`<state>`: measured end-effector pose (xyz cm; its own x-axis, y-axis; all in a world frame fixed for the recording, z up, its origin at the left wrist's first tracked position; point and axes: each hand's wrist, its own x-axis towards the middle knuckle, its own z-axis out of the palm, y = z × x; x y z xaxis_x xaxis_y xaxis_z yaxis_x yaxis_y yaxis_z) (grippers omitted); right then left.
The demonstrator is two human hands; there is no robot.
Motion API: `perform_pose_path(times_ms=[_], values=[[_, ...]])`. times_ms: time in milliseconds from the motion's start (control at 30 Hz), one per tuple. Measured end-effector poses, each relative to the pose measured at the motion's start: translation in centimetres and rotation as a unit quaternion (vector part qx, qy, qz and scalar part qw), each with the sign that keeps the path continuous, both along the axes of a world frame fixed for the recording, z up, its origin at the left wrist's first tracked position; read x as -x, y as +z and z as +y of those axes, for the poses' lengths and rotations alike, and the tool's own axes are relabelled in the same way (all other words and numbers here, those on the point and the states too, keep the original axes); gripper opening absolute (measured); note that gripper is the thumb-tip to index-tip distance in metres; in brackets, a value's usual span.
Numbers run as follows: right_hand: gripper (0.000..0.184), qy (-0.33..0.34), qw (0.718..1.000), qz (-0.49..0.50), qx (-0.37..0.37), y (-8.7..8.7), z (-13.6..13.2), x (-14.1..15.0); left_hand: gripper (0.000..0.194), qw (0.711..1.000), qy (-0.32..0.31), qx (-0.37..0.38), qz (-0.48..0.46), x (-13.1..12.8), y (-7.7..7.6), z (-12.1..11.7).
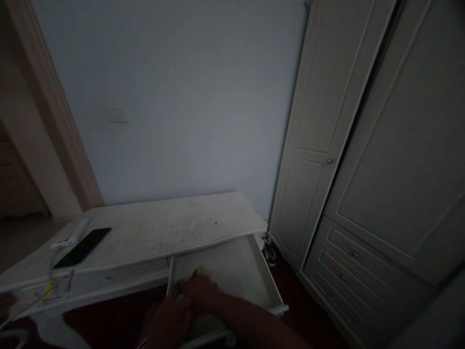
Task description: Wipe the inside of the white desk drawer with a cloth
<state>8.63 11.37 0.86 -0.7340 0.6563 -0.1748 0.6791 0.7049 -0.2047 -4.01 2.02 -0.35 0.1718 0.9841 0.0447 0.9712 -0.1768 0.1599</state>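
Observation:
Both hands are together at the left side of a pulled-out white drawer (pixel 236 261) in a white desk. My right hand (pixel 199 291) reaches across into the drawer, its fingers curled around something small. My left hand (pixel 172 312) is closed beside it, close to the drawer's left wall and touching or nearly touching the right hand. Small dark and pale bits show around the fingers, too dim and blurred to name. The hands hide what they grip and part of the drawer floor.
On the left of the desk top (pixel 163 223) lie a dark phone (pixel 83 248) and a white power strip (pixel 72 232) with cables. A white wardrobe (pixel 312 145) stands at the right. Shoes (pixel 269 254) sit on the dark floor between desk and wardrobe.

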Motion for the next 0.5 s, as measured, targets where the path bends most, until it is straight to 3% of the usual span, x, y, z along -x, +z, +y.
perform_pose_path(times_ms=[133,333,500], values=[[0.048,-0.038,0.999,0.018,0.000,0.8,0.9,0.4,0.027,1.000,0.000,0.004,0.004,-0.2,-0.2,-0.1],[0.067,-0.139,0.986,0.094,-0.008,1.6,2.0,0.6,0.031,0.999,0.014,0.040,0.011,-0.8,2.6,-0.6],[0.062,-0.222,0.966,0.132,-0.018,2.2,3.6,0.8,0.029,0.997,0.025,0.071,0.036,-1.0,3.7,-0.7]])
